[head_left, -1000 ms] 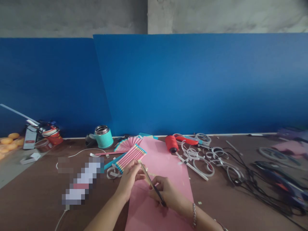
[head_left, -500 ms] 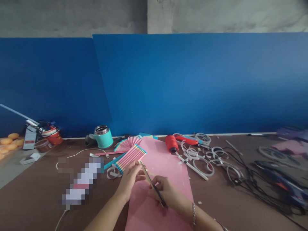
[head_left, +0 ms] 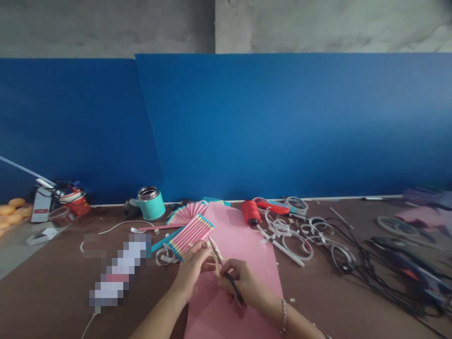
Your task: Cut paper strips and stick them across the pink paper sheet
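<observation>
Over a pink paper sheet (head_left: 229,320), my right hand (head_left: 247,285) is closed round the dark handles of a pair of scissors (head_left: 232,284), whose blades point up and left. My left hand (head_left: 192,268) pinches a thin pale-yellow strip (head_left: 216,267), which looks like tape, close beside the blades. Part of the strip hangs between both hands. Just beyond my left fingers lies a pleated pink paper piece (head_left: 190,235) with blue edges and pale strips across its folds. Behind it is a spread pink paper fan (head_left: 189,213).
A red thread spool (head_left: 251,213) stands at the sheet's far right edge. Curled white strips (head_left: 298,245) and black cables (head_left: 367,263) lie to the right. A turquoise jar (head_left: 151,205) stands at the back left, before a blue partition (head_left: 264,127). A blurred-out object (head_left: 120,268) lies left.
The scissors' blades have shifted against the strip, which now bends and droops between my hands. My left hand has moved slightly down. The view has tilted a little.
</observation>
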A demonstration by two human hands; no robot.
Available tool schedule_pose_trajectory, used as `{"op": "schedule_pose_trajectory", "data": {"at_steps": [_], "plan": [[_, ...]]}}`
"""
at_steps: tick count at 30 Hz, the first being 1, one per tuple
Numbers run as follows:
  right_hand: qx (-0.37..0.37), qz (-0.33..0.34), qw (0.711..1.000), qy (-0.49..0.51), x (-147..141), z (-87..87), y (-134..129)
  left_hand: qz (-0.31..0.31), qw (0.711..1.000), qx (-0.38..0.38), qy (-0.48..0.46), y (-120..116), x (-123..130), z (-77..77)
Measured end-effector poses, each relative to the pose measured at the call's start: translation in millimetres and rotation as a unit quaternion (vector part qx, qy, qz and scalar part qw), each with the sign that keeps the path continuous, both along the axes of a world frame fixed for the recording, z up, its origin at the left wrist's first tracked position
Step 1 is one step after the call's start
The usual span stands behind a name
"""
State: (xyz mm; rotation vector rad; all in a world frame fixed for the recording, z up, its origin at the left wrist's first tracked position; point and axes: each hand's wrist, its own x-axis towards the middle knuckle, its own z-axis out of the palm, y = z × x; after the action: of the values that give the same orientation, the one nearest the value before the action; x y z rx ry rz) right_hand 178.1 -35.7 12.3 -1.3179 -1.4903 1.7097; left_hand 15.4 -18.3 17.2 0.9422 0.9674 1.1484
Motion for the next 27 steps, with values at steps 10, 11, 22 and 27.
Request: {"op": "schedule_pose_trajectory", "data": {"at_steps": [10,11,22,27], "plan": [[0.101,-0.123,0.981,-0.115,27,9.8,27,0.097,0.994,-0.033,-0.040,7,-9,-2.0],[0.131,-0.127,0.973,-0.142,32,10.9,29,0.108,0.992,-0.035,-0.050,9,-11,-2.8],[0.318,-0.143,0.821,-0.453,61,20.2,35,0.100,0.988,-0.010,0.120,11,-24,1.1],[0.297,-0.131,0.808,-0.492,64,10.5,40,0.083,0.915,0.096,0.382,9,-23,-0.1]]}}
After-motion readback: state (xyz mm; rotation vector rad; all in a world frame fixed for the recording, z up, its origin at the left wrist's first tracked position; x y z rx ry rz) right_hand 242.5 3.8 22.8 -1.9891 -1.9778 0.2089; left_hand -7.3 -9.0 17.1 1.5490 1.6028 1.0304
